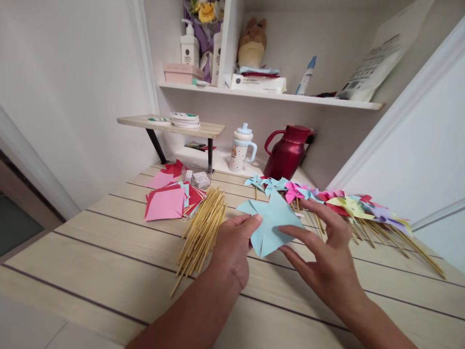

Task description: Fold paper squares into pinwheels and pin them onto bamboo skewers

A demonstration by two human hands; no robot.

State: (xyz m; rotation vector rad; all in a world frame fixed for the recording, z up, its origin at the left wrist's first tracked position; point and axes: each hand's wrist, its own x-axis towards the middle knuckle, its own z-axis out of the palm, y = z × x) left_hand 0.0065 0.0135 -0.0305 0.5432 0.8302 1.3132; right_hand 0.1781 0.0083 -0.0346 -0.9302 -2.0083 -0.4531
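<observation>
2 forearms (189, 310) angle inward; left grip (232, 247) pinches, thumb (252, 224) uppermost; right grip (332, 261) has fingers (304, 236) spread.

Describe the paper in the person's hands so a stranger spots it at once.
Find the slatted wooden table. Near its middle, right of the loose sticks, the left hand pinches a light blue paper, the right hand touching it. Unlike the pinwheels behind it, it shows no stick.

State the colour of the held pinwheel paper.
The pinwheel paper is light blue; the head view shows it best.
</observation>
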